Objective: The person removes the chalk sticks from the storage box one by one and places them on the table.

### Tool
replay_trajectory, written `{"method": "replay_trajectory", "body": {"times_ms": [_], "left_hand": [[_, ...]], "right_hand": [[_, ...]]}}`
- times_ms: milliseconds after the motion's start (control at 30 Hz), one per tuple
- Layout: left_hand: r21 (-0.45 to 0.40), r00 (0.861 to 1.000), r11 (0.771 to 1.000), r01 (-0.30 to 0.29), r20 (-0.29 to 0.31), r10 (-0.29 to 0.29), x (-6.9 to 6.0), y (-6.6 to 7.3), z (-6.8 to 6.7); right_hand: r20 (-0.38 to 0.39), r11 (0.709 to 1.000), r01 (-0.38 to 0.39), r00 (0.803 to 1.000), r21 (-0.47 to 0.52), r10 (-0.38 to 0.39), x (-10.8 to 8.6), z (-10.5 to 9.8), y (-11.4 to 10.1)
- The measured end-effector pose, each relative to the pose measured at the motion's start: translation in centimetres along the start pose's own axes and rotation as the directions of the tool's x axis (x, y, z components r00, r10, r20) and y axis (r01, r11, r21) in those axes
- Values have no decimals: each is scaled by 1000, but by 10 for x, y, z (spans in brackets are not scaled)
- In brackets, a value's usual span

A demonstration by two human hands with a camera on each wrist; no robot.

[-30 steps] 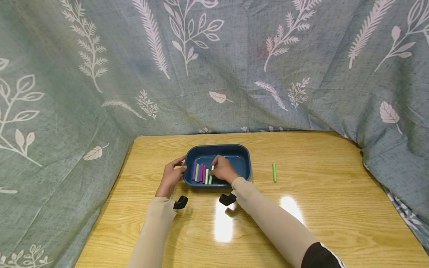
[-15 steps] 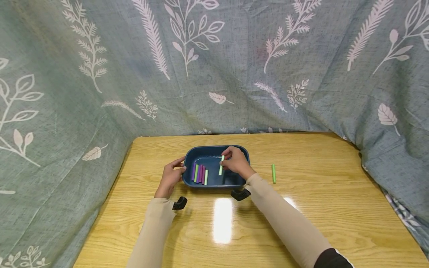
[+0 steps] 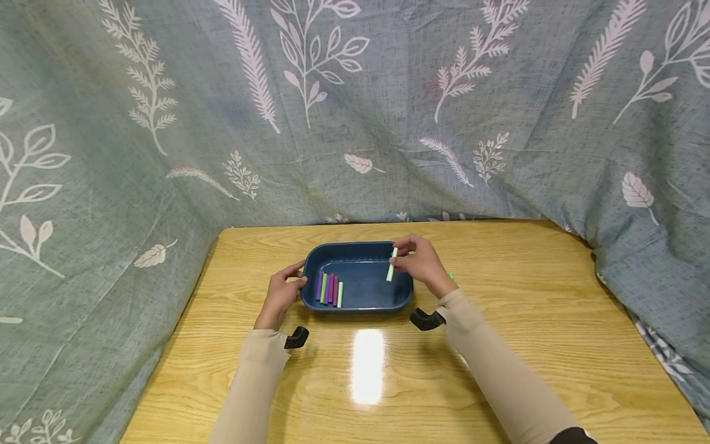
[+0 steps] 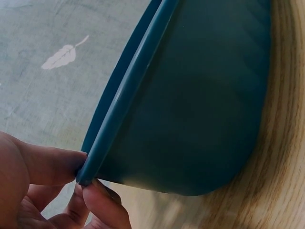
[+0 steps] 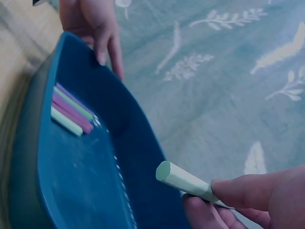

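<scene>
A dark blue plastic tray (image 3: 360, 309) stands on the wooden table. My left hand (image 3: 281, 295) pinches its left rim between thumb and fingers, as the left wrist view shows close up. Over the tray's right end, my right hand (image 3: 421, 262) pinches a pale green chalk stick (image 5: 188, 182) near one end, tilted and raised above the tray floor. Several chalk sticks lie side by side at the tray's left end: purple and magenta ones (image 3: 331, 288), a bright green one (image 3: 324, 288) and a pale green one (image 3: 341, 295).
Just right of the tray, a bright green chalk stick (image 3: 451, 275) lies on the table (image 3: 527, 296), mostly hidden by my right wrist. A leaf-patterned curtain (image 3: 360, 191) hangs along the table's back and sides. Black wrist mounts (image 3: 427, 319) stick out below both hands.
My right hand lifted the pale green chalk stick from beside the row and carried it right to the tray's right end. My left hand stayed on the rim.
</scene>
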State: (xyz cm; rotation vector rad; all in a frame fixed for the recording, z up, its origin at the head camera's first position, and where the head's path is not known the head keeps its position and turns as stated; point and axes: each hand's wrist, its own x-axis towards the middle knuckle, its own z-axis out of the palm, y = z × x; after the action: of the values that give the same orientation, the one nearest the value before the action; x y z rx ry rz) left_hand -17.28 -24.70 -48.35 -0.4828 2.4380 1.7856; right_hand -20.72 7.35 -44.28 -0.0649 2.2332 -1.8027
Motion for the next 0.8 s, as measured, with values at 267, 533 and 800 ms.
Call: {"method": "replay_trajectory", "body": {"times_ms": [267, 533, 800], "left_hand": [[-30, 1000, 999, 10, 13, -10, 0, -1, 0], [-37, 1000, 999, 19, 17, -18, -1, 1, -1], [-35, 1000, 999, 19, 14, -18, -1, 1, 0]], "right_hand": [[-32, 1000, -6, 999, 24, 7, -8, -28, 7], [-50, 1000, -11, 999, 25, 12, -19, -51, 18], [-72, 1000, -25, 997, 4, 26, -28, -70, 32]]}}
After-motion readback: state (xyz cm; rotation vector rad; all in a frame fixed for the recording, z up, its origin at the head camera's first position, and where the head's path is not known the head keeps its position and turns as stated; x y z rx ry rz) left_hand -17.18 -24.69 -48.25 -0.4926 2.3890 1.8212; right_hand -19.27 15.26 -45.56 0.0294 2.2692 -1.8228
